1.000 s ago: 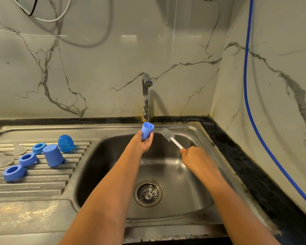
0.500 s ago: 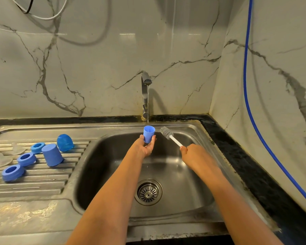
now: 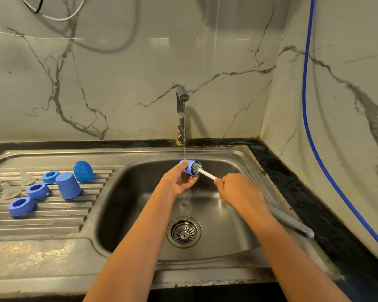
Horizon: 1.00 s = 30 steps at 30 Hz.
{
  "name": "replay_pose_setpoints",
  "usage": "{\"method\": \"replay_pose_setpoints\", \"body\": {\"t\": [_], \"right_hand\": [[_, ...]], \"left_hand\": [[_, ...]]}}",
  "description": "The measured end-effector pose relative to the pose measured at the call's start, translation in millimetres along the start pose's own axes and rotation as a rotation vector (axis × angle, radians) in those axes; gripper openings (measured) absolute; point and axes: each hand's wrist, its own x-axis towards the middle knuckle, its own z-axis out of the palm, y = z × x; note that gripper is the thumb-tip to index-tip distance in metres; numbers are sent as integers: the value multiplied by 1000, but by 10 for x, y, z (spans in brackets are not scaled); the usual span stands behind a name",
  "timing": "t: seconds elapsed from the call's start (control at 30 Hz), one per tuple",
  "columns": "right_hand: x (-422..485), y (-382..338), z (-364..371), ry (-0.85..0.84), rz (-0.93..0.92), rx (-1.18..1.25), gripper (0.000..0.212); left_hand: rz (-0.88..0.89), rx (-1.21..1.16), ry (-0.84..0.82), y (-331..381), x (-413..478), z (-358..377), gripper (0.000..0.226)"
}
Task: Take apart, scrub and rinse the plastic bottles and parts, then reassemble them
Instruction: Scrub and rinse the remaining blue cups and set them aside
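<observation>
Scrubbing is in hand. Over the far part of the sink [image 3: 127, 192], under the running tap [image 3: 181, 110], the left hand [image 3: 179, 182] grips a small blue cap [image 3: 189, 166] lying sideways. The right hand [image 3: 238, 189] pinches the bottle brush [image 3: 207, 173], its bristles at the cap's mouth. The next move probably calls for twisting the brush inside, then rinsing.
</observation>
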Motion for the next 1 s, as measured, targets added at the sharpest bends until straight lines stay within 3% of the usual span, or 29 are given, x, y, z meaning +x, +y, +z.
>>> {"method": "replay_pose_setpoints", "body": {"t": [0.1,0.3,0.57,0.73,0.87,1.0], "right_hand": [[-44,-35,-36,-48,24,-16,40],[-40,-64,-46,-300,31,-25,41],[-45,-25,-94,-249,91,27,43],[-146,-113,-73,-369,134,19,42],[-146,-61,-161,-468,148,181,46],[-98,-6,-207,-424,206,282,48]], "left_hand": [[9,11,24,-30,-37,-28,24],[53,187,46,-175,-84,-149,15],[98,116,72,-197,-98,-223,20],[87,216,47,-296,-62,-216,28],[82,134,97,-238,-13,-282,20],[107,96,102,-197,-6,-279,16]]}}
